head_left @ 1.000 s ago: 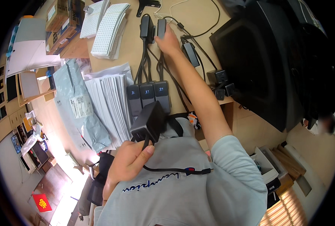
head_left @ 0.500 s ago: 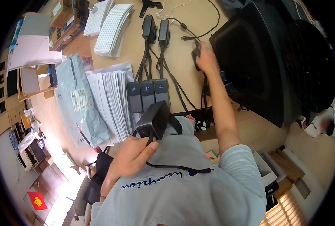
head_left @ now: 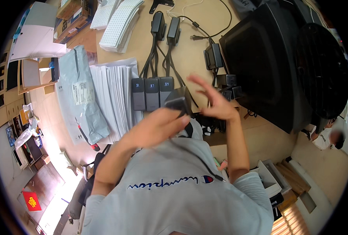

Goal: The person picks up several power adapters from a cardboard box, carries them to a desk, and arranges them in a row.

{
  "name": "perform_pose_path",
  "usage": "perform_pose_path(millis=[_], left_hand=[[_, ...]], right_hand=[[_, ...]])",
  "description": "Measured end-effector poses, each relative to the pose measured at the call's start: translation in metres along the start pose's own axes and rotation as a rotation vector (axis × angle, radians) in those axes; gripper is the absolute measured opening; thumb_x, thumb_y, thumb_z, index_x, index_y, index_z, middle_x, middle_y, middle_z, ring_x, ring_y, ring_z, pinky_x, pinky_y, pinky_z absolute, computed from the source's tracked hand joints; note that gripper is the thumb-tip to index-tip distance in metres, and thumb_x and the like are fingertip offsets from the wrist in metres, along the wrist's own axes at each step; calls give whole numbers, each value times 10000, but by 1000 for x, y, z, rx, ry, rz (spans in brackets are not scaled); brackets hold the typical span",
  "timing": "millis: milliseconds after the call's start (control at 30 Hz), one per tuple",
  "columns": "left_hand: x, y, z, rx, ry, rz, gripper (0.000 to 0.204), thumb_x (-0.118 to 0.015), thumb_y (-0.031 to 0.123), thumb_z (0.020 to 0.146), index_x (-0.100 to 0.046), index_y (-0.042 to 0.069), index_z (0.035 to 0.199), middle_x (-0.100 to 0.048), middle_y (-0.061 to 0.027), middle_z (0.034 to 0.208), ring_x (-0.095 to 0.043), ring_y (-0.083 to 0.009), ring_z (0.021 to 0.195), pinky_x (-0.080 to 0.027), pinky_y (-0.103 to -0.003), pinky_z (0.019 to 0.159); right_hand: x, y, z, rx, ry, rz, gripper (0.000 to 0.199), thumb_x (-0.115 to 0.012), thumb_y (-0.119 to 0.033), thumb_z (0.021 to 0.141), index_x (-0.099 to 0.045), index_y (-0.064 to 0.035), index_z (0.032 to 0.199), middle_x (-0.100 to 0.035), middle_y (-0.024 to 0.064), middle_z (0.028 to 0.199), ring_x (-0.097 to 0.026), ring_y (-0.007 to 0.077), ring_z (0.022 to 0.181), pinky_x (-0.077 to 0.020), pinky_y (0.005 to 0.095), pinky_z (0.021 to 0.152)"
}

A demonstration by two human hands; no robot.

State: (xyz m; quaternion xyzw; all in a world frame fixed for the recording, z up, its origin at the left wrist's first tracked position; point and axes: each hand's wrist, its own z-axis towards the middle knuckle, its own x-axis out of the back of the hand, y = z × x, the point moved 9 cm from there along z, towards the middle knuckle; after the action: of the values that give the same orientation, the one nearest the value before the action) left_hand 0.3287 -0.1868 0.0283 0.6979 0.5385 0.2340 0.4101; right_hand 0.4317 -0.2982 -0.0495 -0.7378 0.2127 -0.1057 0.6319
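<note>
My left hand, blurred by motion, is closed around a dark box-shaped power bank above the table's near edge. From it a black cable hangs across my shirt, its plug end loose. My right hand is raised with fingers spread, holding nothing, just right of the power bank. Three grey power banks with lit displays stand side by side on the table, beyond my left hand. Their black cables run to two black chargers farther back. Another black charger with a power cord lies beyond my right hand.
A large black monitor-like screen takes up the right of the table. To the left lie a stack of white paper envelopes and a grey plastic mailer. White perforated sheets are at the back. Small black blocks sit by the screen.
My right hand has let go of the charger by the screen and come back toward me, fingers spread. My left hand has lifted the power bank forward and to the right, drawing its cable along.
</note>
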Motion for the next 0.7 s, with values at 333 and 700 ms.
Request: perform_pose_path(millis=[333, 700], left_hand=[[-22, -30, 108, 76, -3, 61, 519, -501, 451, 1032, -549, 20, 746, -535, -43, 730, -499, -122, 661, -434, -288, 621], [-9, 26, 62, -23, 77, 285, 422, -500, 345, 1050, -514, 18, 783, -421, -51, 601, -401, -140, 576, -352, -337, 554]], right_hand=[[21, 75, -12, 54, 648, -294, 544, -769, -101, 678, -549, -72, 1175, -631, 135, 1078, -637, 337, 1005, -508, 385, 872], [52, 157, -8, -178, 731, 59, 440, -863, -196, 746, -606, -17, 1056, -687, 54, 952, -631, 135, 808, -515, 311, 711]])
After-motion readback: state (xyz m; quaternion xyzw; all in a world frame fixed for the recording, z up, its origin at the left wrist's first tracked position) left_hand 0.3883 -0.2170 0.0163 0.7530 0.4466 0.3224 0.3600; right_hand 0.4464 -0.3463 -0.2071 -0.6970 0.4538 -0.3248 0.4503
